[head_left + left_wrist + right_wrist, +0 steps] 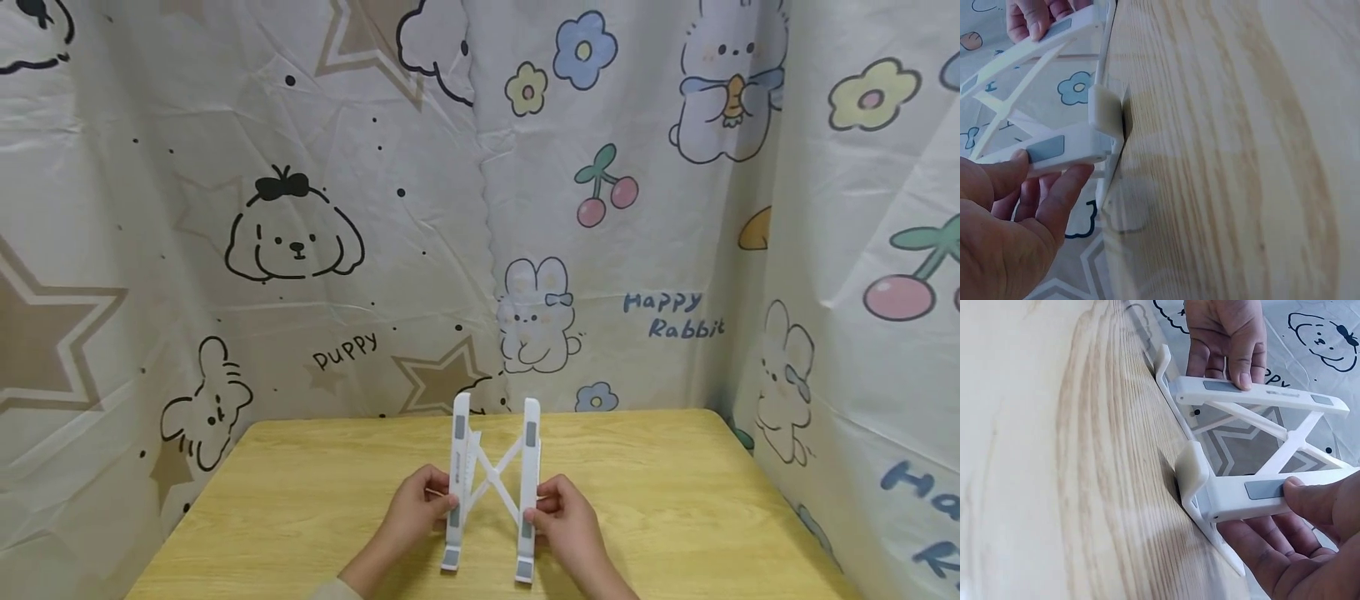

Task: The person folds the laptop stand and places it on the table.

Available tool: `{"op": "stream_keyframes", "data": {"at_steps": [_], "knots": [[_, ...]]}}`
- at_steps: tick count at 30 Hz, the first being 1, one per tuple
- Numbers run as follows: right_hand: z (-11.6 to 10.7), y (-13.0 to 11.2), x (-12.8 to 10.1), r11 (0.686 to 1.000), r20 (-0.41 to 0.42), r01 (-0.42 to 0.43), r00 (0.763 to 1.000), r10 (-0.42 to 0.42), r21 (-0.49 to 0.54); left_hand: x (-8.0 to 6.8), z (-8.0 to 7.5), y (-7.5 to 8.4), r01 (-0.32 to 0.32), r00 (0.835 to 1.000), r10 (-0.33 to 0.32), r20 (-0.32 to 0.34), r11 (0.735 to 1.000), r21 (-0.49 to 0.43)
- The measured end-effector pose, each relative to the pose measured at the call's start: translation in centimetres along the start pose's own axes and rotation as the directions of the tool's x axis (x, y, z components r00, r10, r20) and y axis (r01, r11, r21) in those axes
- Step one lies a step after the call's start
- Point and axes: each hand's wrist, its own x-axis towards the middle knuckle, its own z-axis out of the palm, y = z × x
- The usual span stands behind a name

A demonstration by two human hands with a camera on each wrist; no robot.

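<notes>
A white folding laptop stand (pixel 530 467) stands unfolded on the table, its two long arms joined by an X-shaped brace (pixel 492 477). Grey pads line the arms, and each arm ends in an upturned lip at the near end. My left hand (pixel 417 507) grips the left arm, thumb on top and fingers beneath, as the left wrist view also shows (pixel 1016 219). On the other side my right hand (pixel 570 525) holds the right arm the same way; in the right wrist view its thumb lies on a grey pad (pixel 1265 489).
The wood-grain table (pixel 322 467) extends to both sides of the stand. Behind and beside it hangs a printed curtain (pixel 420 225) with puppies, rabbits, flowers and stars.
</notes>
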Motion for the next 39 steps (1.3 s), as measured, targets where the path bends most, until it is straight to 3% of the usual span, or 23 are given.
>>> {"op": "stream_keyframes", "data": {"at_steps": [8,16,20,26,39], "knots": [[-0.9,0.2,1.0,1.000,0.052,-0.001,0.999,0.000,0.016,-0.8,0.9,0.3,0.004,1.000,-0.005,-0.015,0.999,-0.054],[-2.1,0.3,2.1,0.999,0.094,-0.046,0.995,0.044,0.014,-0.9,2.1,0.1,-0.030,0.996,0.024,-0.084,0.997,-0.065],[-2.5,0.0,2.2,0.999,0.171,-0.033,0.985,0.030,0.016,-0.9,1.9,0.0,-0.018,0.994,0.014,-0.106,0.999,-0.031],[-3.2,0.1,2.6,0.999,0.291,-0.004,0.957,-0.006,0.033,-0.9,1.2,0.0,0.013,0.997,-0.016,-0.075,0.999,-0.046],[-2.7,0.2,2.6,0.999,0.264,-0.001,0.964,-0.008,0.035,-0.8,1.7,0.0,-0.006,0.998,0.001,-0.069,0.997,-0.075]]}}
